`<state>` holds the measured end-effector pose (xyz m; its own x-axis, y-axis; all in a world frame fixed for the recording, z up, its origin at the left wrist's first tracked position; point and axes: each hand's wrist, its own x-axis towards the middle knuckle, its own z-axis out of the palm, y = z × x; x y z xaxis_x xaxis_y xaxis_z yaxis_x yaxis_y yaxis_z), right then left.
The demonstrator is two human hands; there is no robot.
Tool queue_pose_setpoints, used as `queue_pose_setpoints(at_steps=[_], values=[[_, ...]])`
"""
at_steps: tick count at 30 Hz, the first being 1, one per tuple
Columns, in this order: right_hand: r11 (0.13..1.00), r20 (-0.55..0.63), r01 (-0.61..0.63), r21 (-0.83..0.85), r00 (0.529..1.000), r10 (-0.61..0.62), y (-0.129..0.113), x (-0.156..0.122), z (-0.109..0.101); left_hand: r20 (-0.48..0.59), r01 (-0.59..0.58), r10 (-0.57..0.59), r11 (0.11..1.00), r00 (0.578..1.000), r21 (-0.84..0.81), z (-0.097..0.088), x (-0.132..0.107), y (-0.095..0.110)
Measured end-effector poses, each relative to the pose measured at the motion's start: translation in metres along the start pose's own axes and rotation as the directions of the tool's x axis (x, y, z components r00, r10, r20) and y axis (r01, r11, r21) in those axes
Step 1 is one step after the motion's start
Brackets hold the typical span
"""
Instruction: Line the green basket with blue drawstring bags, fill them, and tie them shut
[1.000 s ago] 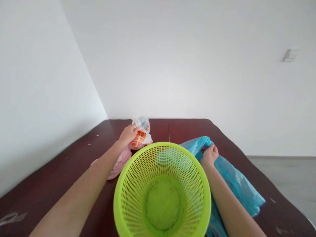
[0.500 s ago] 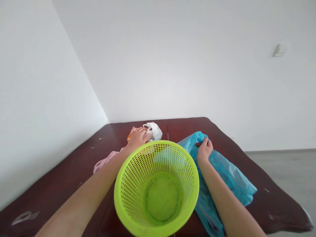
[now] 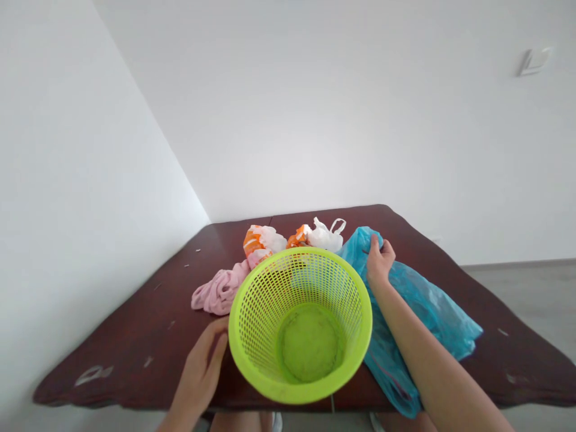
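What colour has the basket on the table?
The perforated basket is lime green; the head view shows it best.

A person's left hand (image 3: 200, 373) sits low at the near edge of the frame, fingers loosely curved and parted, palm turned inward; the right hand (image 3: 380, 263) reaches farther forward, fingers curled closed; the bare right forearm (image 3: 432, 348) slants up from the lower right corner toward a bent wrist.
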<state>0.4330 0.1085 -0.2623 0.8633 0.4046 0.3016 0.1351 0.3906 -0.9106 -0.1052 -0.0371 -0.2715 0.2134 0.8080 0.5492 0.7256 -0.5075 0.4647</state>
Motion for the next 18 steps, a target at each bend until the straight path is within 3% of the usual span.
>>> queue_pose_setpoints(at_steps=[3,6,10,13,15,16,17,18], values=[[0.998,0.013,0.053,-0.039,0.999,-0.052,-0.010,-0.006,-0.001,-0.086,0.017,-0.009,0.995,0.996,0.093,0.008,-0.090,-0.007],[0.992,0.125,0.105,-0.065,0.988,-0.096,-0.022,-0.011,0.005,-0.055,-0.085,0.102,0.966,0.993,0.244,0.029,-0.133,-0.007],[0.989,0.392,0.134,-0.066,0.915,-0.098,-0.047,-0.011,0.030,-0.139,-0.049,0.094,0.953,0.986,0.300,0.058,-0.141,-0.004],[0.989,0.585,0.142,-0.046,0.806,-0.089,-0.084,-0.001,0.048,-0.234,-0.081,0.157,0.949,0.960,0.304,0.072,-0.134,-0.005],[0.988,0.679,0.154,-0.025,0.728,-0.097,-0.117,0.014,0.048,-0.294,-0.139,0.245,0.931,0.924,0.338,0.076,-0.128,-0.005],[0.985,0.683,0.171,0.001,0.719,-0.126,-0.133,0.024,0.043,-0.319,-0.150,0.269,0.924,0.909,0.353,0.077,-0.126,-0.004],[0.979,0.647,0.201,0.033,0.742,-0.174,-0.149,0.036,0.033,-0.336,-0.147,0.273,0.922,0.901,0.358,0.077,-0.125,-0.003],[0.962,0.549,0.264,0.068,0.795,-0.257,-0.163,0.049,0.019,-0.344,-0.134,0.261,0.926,0.902,0.353,0.077,-0.124,-0.001]])
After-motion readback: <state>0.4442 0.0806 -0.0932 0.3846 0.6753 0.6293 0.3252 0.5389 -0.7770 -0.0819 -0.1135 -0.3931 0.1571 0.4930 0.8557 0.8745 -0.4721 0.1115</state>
